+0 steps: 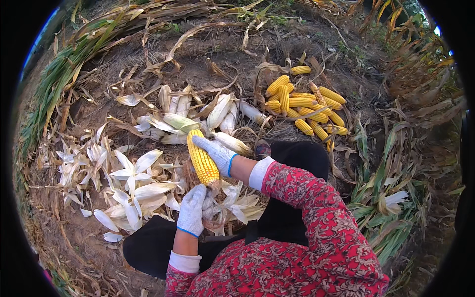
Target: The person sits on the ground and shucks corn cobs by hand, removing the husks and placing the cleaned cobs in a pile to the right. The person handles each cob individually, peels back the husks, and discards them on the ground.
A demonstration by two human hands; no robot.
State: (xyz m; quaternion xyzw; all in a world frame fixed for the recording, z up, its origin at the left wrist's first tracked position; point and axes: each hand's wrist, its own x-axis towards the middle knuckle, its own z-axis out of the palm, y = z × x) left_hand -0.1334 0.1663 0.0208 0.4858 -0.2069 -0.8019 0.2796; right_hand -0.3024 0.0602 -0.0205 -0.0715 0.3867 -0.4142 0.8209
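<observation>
My right hand (219, 154), in a white knit glove with a blue edge, grips a bare yellow ear of corn (202, 157) along its side. My left hand (193, 209), gloved alike, is closed at the stalk end of that ear, with fingers on brownish silk or husk; exactly what they pinch is partly hidden. Loose pale husks (237, 204) spread just right of my left hand. Beyond the held ear lie several unhusked ears of corn (220, 111) in dry husks, one of them greenish.
A pile of husked yellow ears (300, 102) lies on the soil at the upper right. Stripped husks (133, 174) are heaped at the left. Green and dry corn stalks border the ground at the upper left (66, 74) and at the right (389, 222). My black-trousered knees (300, 156) are bent close by.
</observation>
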